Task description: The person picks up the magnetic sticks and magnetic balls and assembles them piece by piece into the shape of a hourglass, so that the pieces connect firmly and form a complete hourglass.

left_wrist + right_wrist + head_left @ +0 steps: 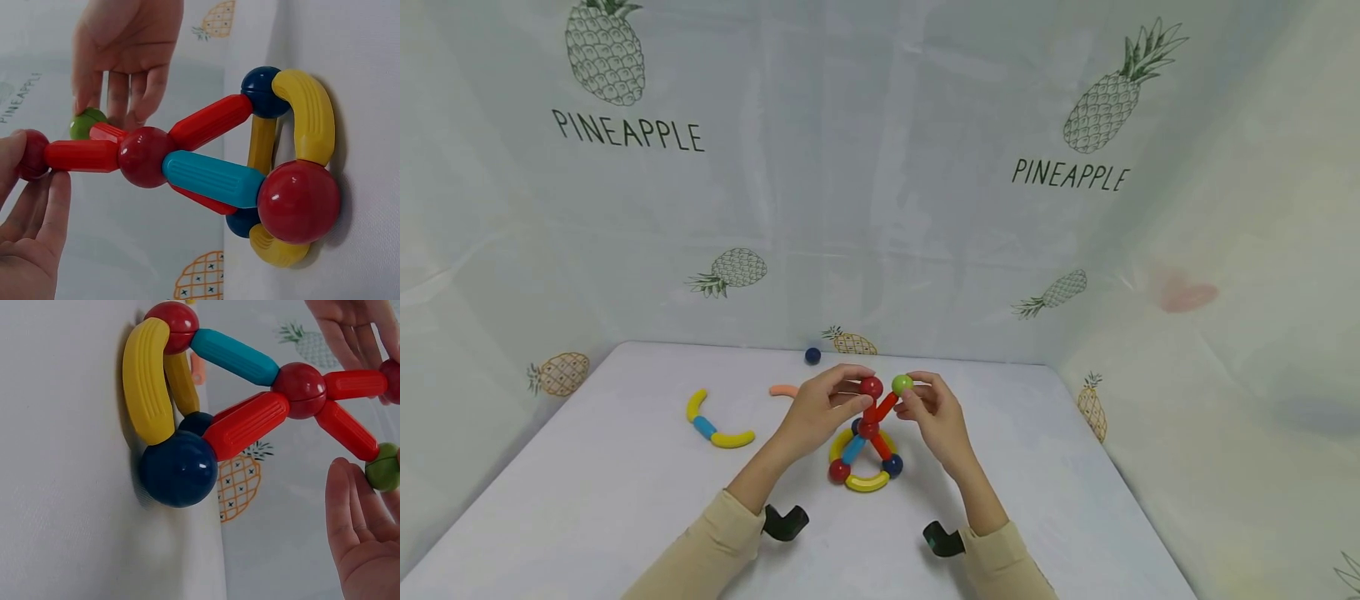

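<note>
A ball-and-stick toy structure stands on the table. Curved yellow sticks [867, 482] join a red ball [299, 201] and blue balls [179, 469] into a ring at its base. Blue and red sticks slope up to a central red ball [147, 157]. Two red sticks rise from that ball, one topped by a red ball [871, 387], the other by a green ball [902, 384]. My left hand [825, 408] pinches the top red ball between thumb and fingers. With thumb and fingers, my right hand [942, 419] holds the green ball.
Left of the structure lies a curve of two yellow sticks and a blue stick [704, 427]. An orange stick [784, 390] is partly hidden behind the left hand. A loose dark blue ball [812, 356] sits at the table's back edge. Pineapple-print cloth [880, 208] hangs behind.
</note>
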{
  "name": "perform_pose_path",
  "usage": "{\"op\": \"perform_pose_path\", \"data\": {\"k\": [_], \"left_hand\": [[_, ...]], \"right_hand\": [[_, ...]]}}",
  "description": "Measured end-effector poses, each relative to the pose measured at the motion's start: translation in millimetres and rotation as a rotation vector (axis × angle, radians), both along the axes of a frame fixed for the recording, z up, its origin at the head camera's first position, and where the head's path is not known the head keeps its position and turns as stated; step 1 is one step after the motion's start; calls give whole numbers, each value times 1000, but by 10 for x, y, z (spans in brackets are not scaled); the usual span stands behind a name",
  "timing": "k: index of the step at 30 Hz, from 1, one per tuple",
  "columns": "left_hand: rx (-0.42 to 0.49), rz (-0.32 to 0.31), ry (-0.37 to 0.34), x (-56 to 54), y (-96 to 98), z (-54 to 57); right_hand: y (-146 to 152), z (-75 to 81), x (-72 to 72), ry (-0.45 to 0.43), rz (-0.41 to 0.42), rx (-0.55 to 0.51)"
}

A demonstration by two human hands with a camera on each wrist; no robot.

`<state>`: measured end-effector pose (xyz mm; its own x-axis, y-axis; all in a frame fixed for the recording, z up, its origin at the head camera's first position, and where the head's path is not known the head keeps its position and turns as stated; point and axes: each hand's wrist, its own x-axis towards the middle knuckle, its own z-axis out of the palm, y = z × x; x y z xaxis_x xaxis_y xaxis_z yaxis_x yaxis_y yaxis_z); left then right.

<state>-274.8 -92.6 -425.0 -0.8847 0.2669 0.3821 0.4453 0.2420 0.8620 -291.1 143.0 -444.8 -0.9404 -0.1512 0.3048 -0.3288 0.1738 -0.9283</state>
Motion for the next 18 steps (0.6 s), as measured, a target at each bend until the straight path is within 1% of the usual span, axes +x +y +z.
{"op": "perform_pose_path", "data": {"k": [8, 18], "left_hand": [[-14, -4, 1, 11, -9, 22], [-27, -33, 25, 4, -24, 24]], "right_hand": [[-8, 6, 5, -3, -2, 12], [0, -8, -11, 2, 0, 14]]}}
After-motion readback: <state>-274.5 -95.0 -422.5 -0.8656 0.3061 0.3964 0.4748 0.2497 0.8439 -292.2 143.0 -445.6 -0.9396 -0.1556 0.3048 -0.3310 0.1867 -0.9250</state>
